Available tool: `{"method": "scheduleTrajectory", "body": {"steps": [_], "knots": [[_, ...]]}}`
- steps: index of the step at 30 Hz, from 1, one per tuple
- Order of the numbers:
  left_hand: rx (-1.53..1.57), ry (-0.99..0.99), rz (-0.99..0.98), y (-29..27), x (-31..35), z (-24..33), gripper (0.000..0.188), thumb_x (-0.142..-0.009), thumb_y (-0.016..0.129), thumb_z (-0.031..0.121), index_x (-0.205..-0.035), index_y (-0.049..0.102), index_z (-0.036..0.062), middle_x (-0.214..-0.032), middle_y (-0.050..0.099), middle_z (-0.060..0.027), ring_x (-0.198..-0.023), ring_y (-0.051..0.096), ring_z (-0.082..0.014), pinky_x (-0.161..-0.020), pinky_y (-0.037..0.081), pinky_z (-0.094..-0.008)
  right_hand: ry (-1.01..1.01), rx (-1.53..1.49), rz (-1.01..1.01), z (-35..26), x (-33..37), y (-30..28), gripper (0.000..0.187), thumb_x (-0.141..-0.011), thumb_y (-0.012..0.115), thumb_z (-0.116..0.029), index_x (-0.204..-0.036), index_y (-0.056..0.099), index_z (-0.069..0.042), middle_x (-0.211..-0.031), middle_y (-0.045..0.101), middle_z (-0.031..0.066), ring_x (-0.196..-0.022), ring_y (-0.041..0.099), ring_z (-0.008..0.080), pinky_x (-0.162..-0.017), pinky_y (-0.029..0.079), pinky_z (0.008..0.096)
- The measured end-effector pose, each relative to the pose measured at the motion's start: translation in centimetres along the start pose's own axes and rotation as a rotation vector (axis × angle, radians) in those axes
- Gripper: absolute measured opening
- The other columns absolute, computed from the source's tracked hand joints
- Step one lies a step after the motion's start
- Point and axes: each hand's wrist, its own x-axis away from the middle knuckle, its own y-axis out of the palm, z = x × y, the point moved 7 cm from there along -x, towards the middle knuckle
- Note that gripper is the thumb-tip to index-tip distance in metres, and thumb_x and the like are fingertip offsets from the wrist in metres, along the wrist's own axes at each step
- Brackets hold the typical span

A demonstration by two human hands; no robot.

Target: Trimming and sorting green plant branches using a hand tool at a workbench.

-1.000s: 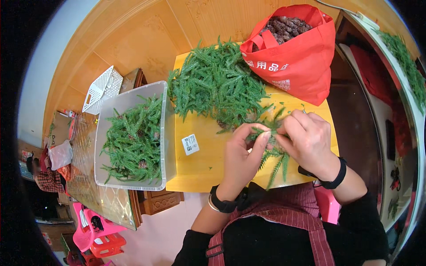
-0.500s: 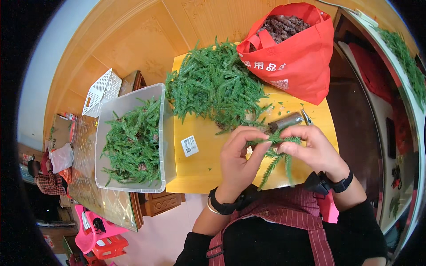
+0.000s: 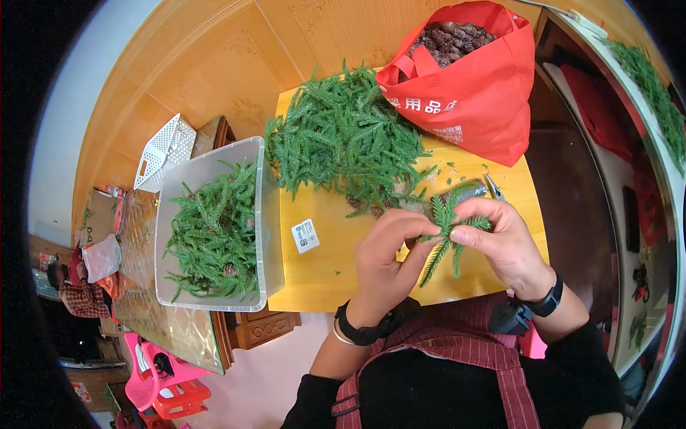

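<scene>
A green artificial pine sprig [image 3: 444, 214] with several splayed needle branches is held over the front of the yellow table [image 3: 321, 275]. My left hand [image 3: 393, 254] pinches it near its middle between thumb and forefinger. From the other side, my right hand [image 3: 509, 243] also pinches it, thumb and forefinger closed close to the left fingertips. Just beyond the sprig lies a dark roll in clear wrapping [image 3: 468, 191], partly hidden by the needles. Beside the roll is a metal-tipped tool [image 3: 493, 187]. Pine cones [image 3: 355, 203] show at the near edge of the heap of loose pine sprigs [image 3: 343, 136].
A red bag [image 3: 475, 107] of pine cones stands at the table's back right. Left of the table is a clear plastic bin [image 3: 263, 214] holding sprigs with cones. A white label card [image 3: 305, 236] lies between. Farther left are a white basket [image 3: 163, 154] and a person [image 3: 84, 297].
The sprig has turned in my fingers, so one branch now points up and away. My right hand has shifted slightly, and both hands still pinch the sprig.
</scene>
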Motion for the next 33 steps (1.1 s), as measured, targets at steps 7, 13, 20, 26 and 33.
{"method": "scheduleTrajectory", "body": {"steps": [7,13,20,26,33], "knots": [[0.152,-0.281,0.008,0.5,0.9,-2.2,0.011,-0.076,0.061,-0.001,-0.086,0.057,-0.001,-0.084,0.058,-0.0062,-0.073,0.055,-0.0107,-0.064,0.044,-0.0212,-0.248,0.198,0.017,-1.7,0.1,0.4,0.013,-0.078,0.063,-0.004,-0.09,0.06,0.0,-0.085,0.058,0.0016,-0.083,0.053,0.0083,-0.075,0.043,0.023],[0.579,-0.475,0.011,1.3,1.3,-3.1,0.014,-0.08,0.057,-0.002,-0.094,0.055,-0.0006,-0.083,0.056,-0.0051,-0.076,0.055,-0.0088,-0.063,0.048,-0.0206,-0.783,0.919,-0.065,-4.6,1.7,2.3,0.019,-0.077,0.054,0.0,-0.097,0.056,0.001,-0.087,0.058,0.0058,-0.084,0.054,0.0147,-0.076,0.044,0.0302],[0.05,0.006,0.01,-0.2,0.1,0.1,0.014,-0.068,0.064,-0.005,-0.08,0.06,0.0014,-0.083,0.06,-0.0085,-0.074,0.057,-0.0176,-0.067,0.045,-0.026,0.159,0.054,-0.219,0.1,-0.5,-0.2,0.022,-0.085,0.052,-0.016,-0.096,0.055,0.003,-0.084,0.061,0.0074,-0.074,0.057,0.012,-0.076,0.043,0.0251],[-0.048,0.141,-0.065,0.1,0.1,1.0,0.016,-0.065,0.067,-0.003,-0.079,0.062,0.0029,-0.079,0.062,-0.0084,-0.075,0.059,-0.0212,-0.067,0.046,-0.0288,0.266,0.066,-0.502,0.3,0.1,0.8,0.02,-0.088,0.053,-0.02,-0.091,0.059,-0.002,-0.08,0.056,-0.0044,-0.077,0.049,0.003,-0.071,0.039,0.0186],[-0.041,0.117,-0.109,0.6,-0.1,1.3,0.015,-0.066,0.067,-0.002,-0.079,0.061,0.0034,-0.08,0.062,-0.0076,-0.074,0.058,-0.0204,-0.065,0.045,-0.0286,0.29,0.053,-0.501,-0.4,0.4,0.8,0.015,-0.082,0.062,-0.016,-0.086,0.059,-0.002,-0.078,0.056,-0.0046,-0.076,0.049,0.0025,-0.07,0.039,0.0184]]}}
